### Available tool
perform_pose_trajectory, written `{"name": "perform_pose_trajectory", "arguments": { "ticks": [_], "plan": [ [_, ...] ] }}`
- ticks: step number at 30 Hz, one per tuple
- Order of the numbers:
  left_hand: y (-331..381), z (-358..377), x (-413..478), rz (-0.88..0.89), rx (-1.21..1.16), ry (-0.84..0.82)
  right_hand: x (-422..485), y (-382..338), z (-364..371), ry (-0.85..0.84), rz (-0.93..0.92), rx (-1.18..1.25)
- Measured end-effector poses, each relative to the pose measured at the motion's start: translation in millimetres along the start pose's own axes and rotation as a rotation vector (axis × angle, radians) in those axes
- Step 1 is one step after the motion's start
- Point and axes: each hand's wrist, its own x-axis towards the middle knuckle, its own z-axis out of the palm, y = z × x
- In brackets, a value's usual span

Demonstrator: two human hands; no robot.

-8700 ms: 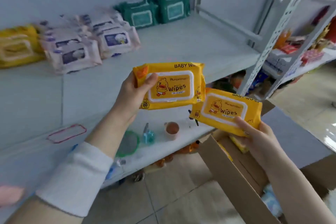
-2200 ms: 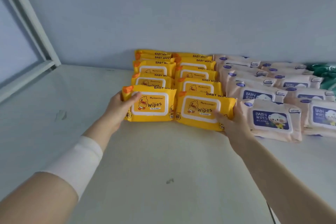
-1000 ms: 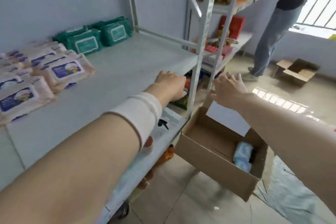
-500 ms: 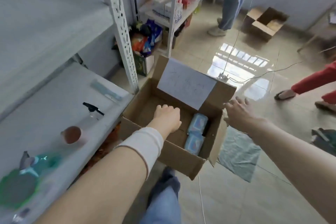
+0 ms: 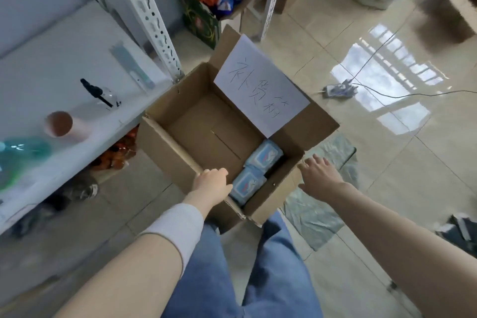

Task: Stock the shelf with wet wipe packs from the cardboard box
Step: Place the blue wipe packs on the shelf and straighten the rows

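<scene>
Beige glossy tiles cover the floor [image 5: 387, 175] and reflect a window. At the left stands the white metal shelf [image 5: 64, 59], with a smooth board and a perforated upright [image 5: 144, 8]. On the floor beside it sits the cardboard box [image 5: 165, 142]. It is brown, corrugated and rectangular, and its flaps are open. A white paper sheet [image 5: 260, 90] with handwritten characters lies on the far flap.

Two wet wipe packs [image 5: 265, 153] lie inside, in the near right corner. They are soft, pillow-shaped and made of light blue plastic, each with a white oval label turned upward. They lie one behind the other, and this short row follows the right wall of the box. The long axis of each single pack I cannot tell, because the wall hides part of them.

The right hand [image 5: 318, 175] hovers outside the right wall, palm down, fingers spread, holding nothing. The left hand [image 5: 211, 183] is over the near wall, just beside the nearer pack [image 5: 246, 183]. Its fingers curl down out of sight, so I cannot tell if they grip anything.
</scene>
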Motion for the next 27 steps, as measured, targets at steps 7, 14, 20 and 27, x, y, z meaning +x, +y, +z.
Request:
{"name": "perform_pose_trajectory", "arguments": {
  "ticks": [7,14,20,27],
  "plan": [
    [40.2,67.2,8.9,-0.237,-0.226,-0.045,57.6,29.1,28.4,-0.045,-0.228,-0.105],
    [41.6,89.9,16.9,-0.232,-0.226,-0.029,90.7,29.4,24.2,-0.094,-0.288,-0.187],
    [21.0,138.5,120.7,-0.273,-0.321,-0.068,191.1,-1.6,53.7,-0.090,-0.344,-0.274],
    [-6.0,207.6,238.7,-0.291,-0.320,-0.265,319.3,-41.8,109.0,-0.131,-0.382,-0.556]
  ]
}}
